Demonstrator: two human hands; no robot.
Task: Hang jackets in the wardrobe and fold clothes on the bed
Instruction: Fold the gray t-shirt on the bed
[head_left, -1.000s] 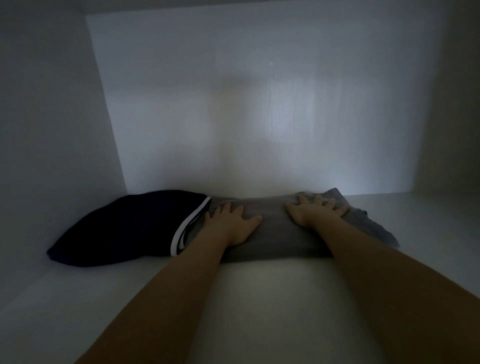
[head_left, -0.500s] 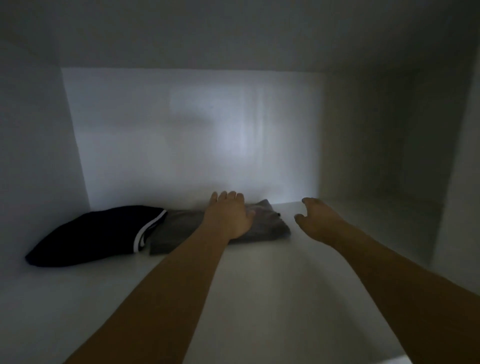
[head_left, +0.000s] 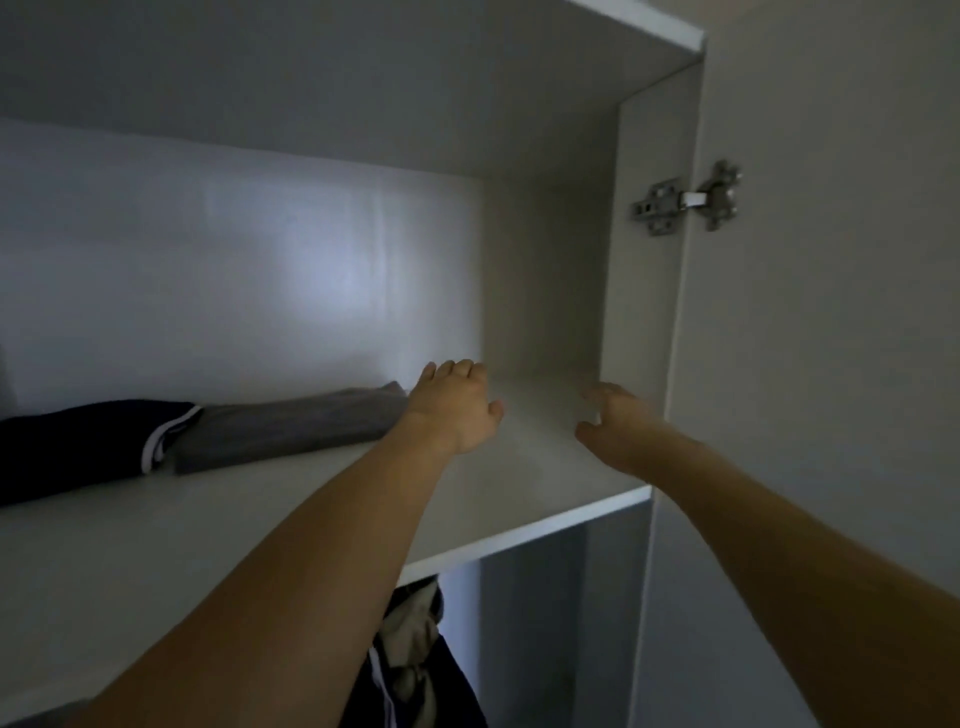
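Both hands have withdrawn from the grey folded garment (head_left: 291, 426), which lies on the wardrobe shelf (head_left: 545, 499) beside a dark garment (head_left: 72, 447). Left hand (head_left: 457, 410) and right hand (head_left: 618, 426) hold nothing (fingers relaxed). Stowing appears done; jackets (head_left: 410, 670) hang below.

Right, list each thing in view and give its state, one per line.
Grey garment: folded, lying on the shelf.
Dark garment: folded, beside the grey one.
Left hand: open, holds nothing.
Right hand: open, holds nothing.
Wardrobe door: open.
Clothes below the shelf: hanging.
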